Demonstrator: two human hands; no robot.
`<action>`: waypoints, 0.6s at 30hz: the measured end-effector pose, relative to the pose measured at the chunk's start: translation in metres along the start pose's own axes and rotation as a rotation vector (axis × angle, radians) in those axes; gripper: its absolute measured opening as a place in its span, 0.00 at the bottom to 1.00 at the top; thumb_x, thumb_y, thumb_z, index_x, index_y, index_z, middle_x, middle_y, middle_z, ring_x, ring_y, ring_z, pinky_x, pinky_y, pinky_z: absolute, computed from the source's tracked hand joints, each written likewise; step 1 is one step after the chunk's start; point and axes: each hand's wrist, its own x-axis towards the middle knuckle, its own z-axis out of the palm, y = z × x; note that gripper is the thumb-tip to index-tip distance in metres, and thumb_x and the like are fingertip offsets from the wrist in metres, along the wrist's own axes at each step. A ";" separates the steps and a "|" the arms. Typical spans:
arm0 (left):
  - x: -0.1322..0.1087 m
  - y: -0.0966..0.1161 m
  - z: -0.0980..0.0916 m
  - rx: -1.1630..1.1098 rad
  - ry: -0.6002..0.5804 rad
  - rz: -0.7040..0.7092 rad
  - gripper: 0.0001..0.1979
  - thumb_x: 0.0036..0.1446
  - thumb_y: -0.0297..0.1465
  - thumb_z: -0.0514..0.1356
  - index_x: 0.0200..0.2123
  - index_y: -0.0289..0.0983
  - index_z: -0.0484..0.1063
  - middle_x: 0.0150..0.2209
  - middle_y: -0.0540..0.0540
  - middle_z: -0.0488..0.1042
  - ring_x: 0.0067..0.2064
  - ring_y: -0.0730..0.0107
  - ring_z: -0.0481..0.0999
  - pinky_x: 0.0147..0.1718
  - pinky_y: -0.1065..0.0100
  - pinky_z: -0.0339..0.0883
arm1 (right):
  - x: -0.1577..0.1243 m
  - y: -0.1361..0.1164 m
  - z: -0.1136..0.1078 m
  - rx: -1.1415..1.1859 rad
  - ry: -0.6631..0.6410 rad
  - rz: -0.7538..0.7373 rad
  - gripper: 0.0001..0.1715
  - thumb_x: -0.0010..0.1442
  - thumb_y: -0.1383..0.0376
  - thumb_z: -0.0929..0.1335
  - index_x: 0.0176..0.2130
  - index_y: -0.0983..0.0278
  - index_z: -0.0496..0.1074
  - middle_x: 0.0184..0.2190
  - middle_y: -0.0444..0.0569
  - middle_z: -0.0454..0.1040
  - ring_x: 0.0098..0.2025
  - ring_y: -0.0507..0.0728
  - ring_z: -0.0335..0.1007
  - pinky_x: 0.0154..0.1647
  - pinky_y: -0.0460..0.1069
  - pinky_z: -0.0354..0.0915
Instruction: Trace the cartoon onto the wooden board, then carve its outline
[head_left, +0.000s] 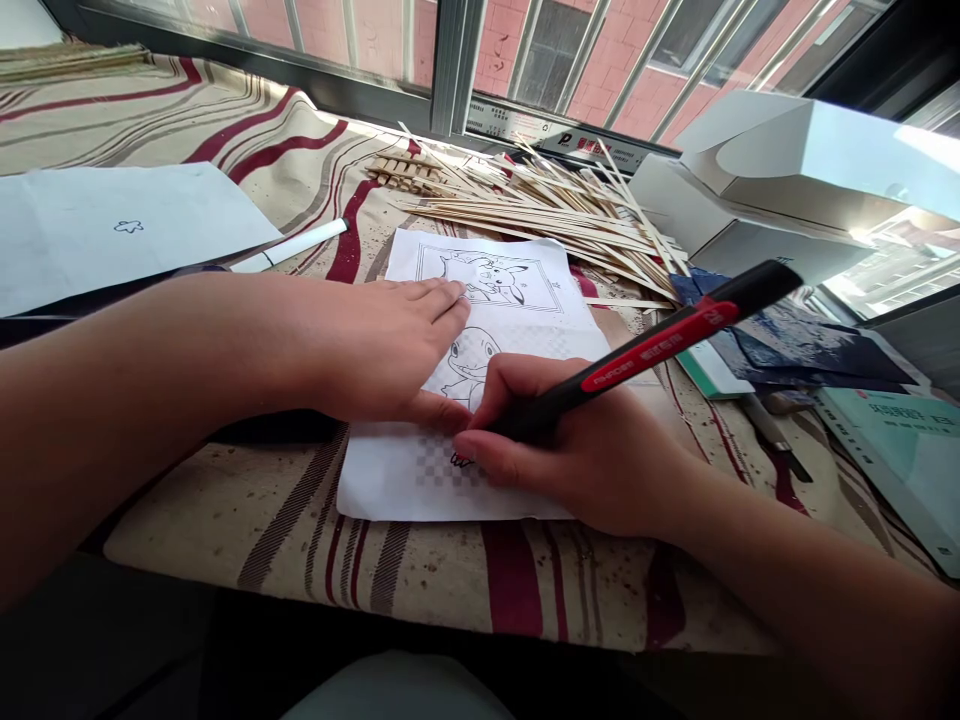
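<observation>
A white sheet of paper (390,470) with printed line drawings lies in front of me. Near its top is a framed cartoon with long ears; below that sits a big-eyed creature on a faint checkered ground. My left hand (382,340) lies flat across the left side of the sheet, fingers stretched out and pointing right. In my right hand (585,450) is a thick black marker (652,350) with a red label, its rear end slanting up to the right. The marker's tip is hidden behind my fingers, close to the lower part of the creature drawing.
Many thin wooden sticks (555,205) are heaped behind the sheet. At left are another paper (187,215) and a white marker (300,243). White box (750,170), knife (776,440) and green book (900,450) are at right. A striped cloth (442,560) covers the table.
</observation>
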 end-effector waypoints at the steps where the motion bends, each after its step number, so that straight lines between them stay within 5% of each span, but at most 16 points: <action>1: 0.000 0.000 0.000 0.013 -0.001 0.002 0.57 0.62 0.60 0.54 0.81 0.30 0.43 0.83 0.36 0.37 0.82 0.39 0.43 0.78 0.49 0.45 | 0.000 0.000 0.000 0.008 -0.008 0.000 0.13 0.64 0.66 0.75 0.30 0.64 0.71 0.24 0.38 0.71 0.26 0.47 0.62 0.28 0.45 0.62; 13: 0.000 -0.006 0.005 0.013 0.025 0.011 0.57 0.61 0.64 0.52 0.82 0.37 0.42 0.83 0.40 0.38 0.83 0.41 0.44 0.78 0.48 0.47 | 0.001 0.002 0.001 0.034 -0.026 0.012 0.12 0.63 0.66 0.77 0.31 0.64 0.73 0.25 0.39 0.72 0.27 0.47 0.62 0.26 0.44 0.60; 18: 0.000 0.000 0.001 0.029 -0.021 -0.020 0.58 0.61 0.61 0.53 0.82 0.31 0.40 0.83 0.38 0.35 0.83 0.40 0.41 0.78 0.49 0.45 | 0.001 0.000 0.002 -0.001 0.015 0.000 0.13 0.63 0.66 0.77 0.30 0.63 0.72 0.24 0.38 0.71 0.27 0.48 0.63 0.29 0.45 0.62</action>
